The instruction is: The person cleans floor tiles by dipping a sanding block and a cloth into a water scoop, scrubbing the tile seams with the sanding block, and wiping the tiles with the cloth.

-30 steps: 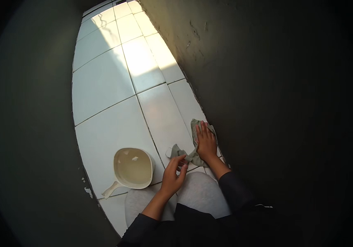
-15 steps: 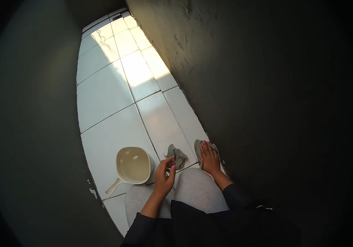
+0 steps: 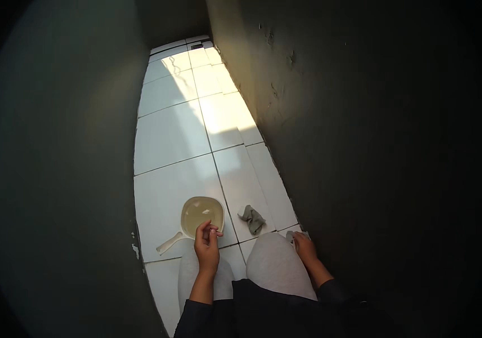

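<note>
My left hand is raised in front of the near edge of a cream dipper that holds cloudy liquid. Its fingers are curled and I cannot make out anything between them. My right hand is low beside my knee, against the foot of the right wall, with its fingers on a grey-green cloth that it mostly covers. A second crumpled grey-green cloth lies on the white tiles between the dipper and my right hand, touched by neither hand.
Dark walls rise on the left and right of the narrow tiled floor. Sunlight falls across the far tiles. A small dark opening shows at the far end. My knees are at the near edge.
My right hand has come back towards my knee along the wall with its cloth. My left hand has moved left, away from the crumpled cloth, to the dipper. The view has shifted.
</note>
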Motion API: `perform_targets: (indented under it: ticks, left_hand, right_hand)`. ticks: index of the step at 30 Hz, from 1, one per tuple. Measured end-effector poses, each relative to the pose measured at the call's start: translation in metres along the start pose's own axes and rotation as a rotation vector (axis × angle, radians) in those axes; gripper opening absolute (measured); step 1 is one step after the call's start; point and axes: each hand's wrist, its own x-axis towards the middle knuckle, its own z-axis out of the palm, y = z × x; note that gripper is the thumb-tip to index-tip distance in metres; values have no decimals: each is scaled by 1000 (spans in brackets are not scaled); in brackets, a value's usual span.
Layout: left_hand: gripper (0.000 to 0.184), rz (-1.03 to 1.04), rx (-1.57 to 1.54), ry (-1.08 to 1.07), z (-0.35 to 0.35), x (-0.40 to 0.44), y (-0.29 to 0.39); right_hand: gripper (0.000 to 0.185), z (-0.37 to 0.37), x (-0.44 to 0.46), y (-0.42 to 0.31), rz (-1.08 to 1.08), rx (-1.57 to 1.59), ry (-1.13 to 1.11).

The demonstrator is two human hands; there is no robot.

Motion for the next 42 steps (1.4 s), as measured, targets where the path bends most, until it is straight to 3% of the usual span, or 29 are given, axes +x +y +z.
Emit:
perform_targets:
  ticks: [3, 5, 9, 13, 14, 15, 22, 24, 31, 38, 42]
  left_hand:
    - [26, 16, -39, 138, -21, 8, 0]
    - [25, 39, -54, 258, -33, 14, -3]
    - [24, 63, 67, 480, -47, 24, -20]
    - [22, 10, 84, 558, -46, 29, -17]
    - [21, 76, 270, 560, -48, 30, -20]
    - [20, 137, 457, 555, -49, 31, -23]
    - [19, 132, 439, 556, -52, 39, -21]
    - [20, 131, 432, 550, -52, 41, -23]
    - [21, 56, 362, 553, -52, 44, -22]
    - [22, 23, 357, 551, -54, 44, -22]
    - [22, 0, 275, 559, -54, 44, -21]
  right_hand:
    - [31, -60, 39, -56, 90, 109, -55]
    - [39, -100, 71, -105, 21, 255, 140]
    - [43, -153, 122, -203, -85, 393, 276]
    - [39, -146, 160, -262, -240, 512, 209]
    - [34, -131, 168, -269, -274, 523, 156]
    - [29, -113, 175, -274, -306, 534, 102]
    - [25, 0, 166, -291, -498, 171, -117]
    - [25, 19, 158, -289, -581, -62, -182]
    - [24, 26, 159, -290, -394, -19, -505]
    - [19, 33, 150, -281, -440, 55, -357]
    - [29, 47, 159, -266, -357, 137, -356]
